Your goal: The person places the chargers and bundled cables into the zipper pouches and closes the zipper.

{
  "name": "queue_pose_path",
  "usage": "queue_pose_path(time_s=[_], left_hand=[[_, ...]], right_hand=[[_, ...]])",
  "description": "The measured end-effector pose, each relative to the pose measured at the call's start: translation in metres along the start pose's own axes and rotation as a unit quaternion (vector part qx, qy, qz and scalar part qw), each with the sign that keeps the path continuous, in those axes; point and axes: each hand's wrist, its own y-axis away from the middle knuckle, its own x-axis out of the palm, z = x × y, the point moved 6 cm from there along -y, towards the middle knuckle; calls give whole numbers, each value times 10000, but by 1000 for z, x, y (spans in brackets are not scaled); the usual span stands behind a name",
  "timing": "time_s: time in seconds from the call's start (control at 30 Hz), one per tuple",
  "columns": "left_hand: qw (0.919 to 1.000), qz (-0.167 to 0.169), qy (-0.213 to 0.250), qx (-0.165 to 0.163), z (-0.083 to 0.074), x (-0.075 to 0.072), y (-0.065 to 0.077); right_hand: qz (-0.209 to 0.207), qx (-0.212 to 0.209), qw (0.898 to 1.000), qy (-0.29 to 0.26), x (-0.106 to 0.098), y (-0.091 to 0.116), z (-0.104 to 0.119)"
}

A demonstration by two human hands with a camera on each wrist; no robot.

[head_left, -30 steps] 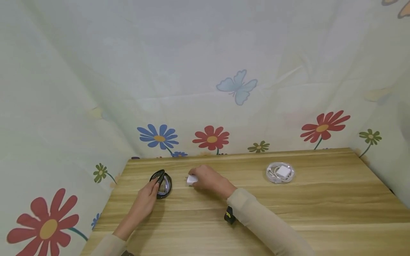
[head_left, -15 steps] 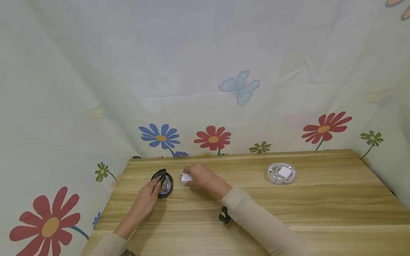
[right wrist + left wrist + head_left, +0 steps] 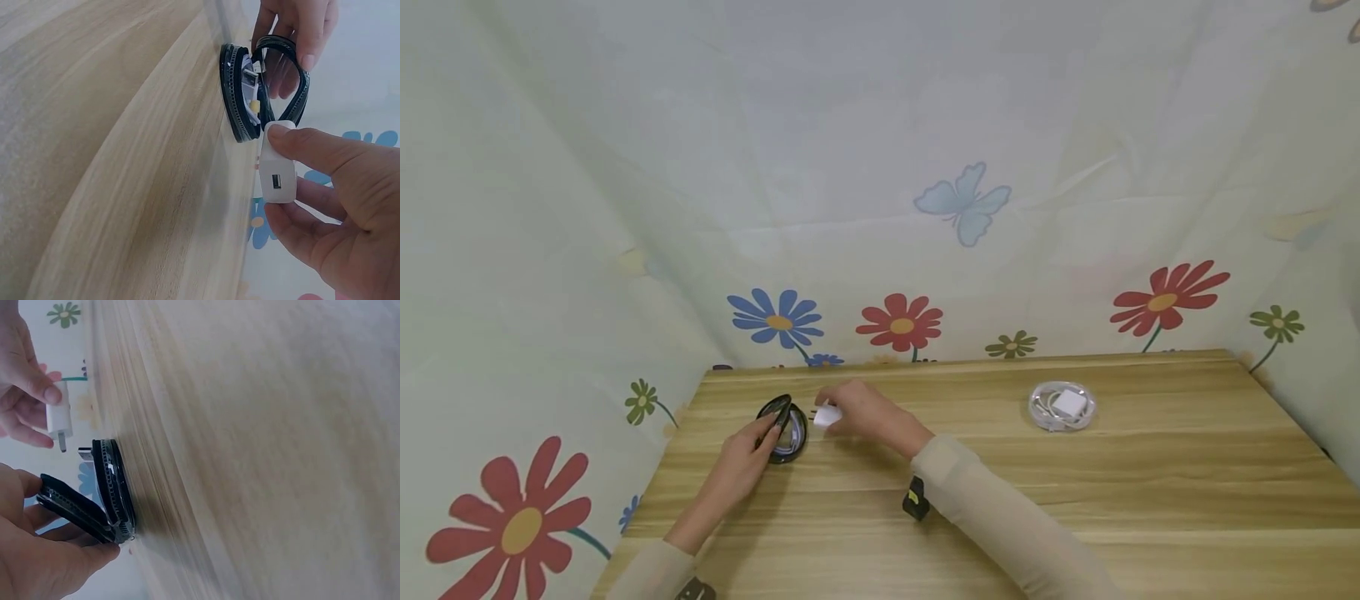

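Observation:
My left hand (image 3: pixel 743 460) grips the raised lid of a small round zip case (image 3: pixel 801 446) with black edging, which stands open on the table. A pale coiled cable (image 3: pixel 250 94) lies inside; in the left wrist view its metal USB plug (image 3: pixel 86 454) pokes past the rim. Just right of the case, my right hand (image 3: pixel 872 417) pinches a white USB wall charger (image 3: pixel 827 416) between thumb and fingers. The charger's prongs (image 3: pixel 62 442) point toward the case, and its USB port (image 3: pixel 276 181) faces the right wrist camera. Charger and case are apart in the head view.
Farther right on the wooden table (image 3: pixel 1075 483) lies a clear round case (image 3: pixel 1037 408) with a white cable and a white charger (image 3: pixel 1069 404) in it. A flower-printed cloth (image 3: pixel 850 208) hangs behind the table's back edge and along its sides.
My right hand has carried the charger left, nearer to the open case. The left hand keeps its hold on the lid, almost unmoved.

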Motion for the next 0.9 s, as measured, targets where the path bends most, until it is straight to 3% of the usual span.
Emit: queue_pose_path(time_s=[0.23, 0.5, 0.9], left_hand=[[10000, 12, -31, -31, 2, -3, -1], [9997, 87, 27, -246, 7, -5, -1], [9990, 10, 137, -434, 9, -8, -2]], right_hand=[[54, -139, 9997, -175, 3, -3, 0], [51, -3, 9988, -495, 9, -8, 0], [85, 514, 9893, -1362, 18, -26, -1]])
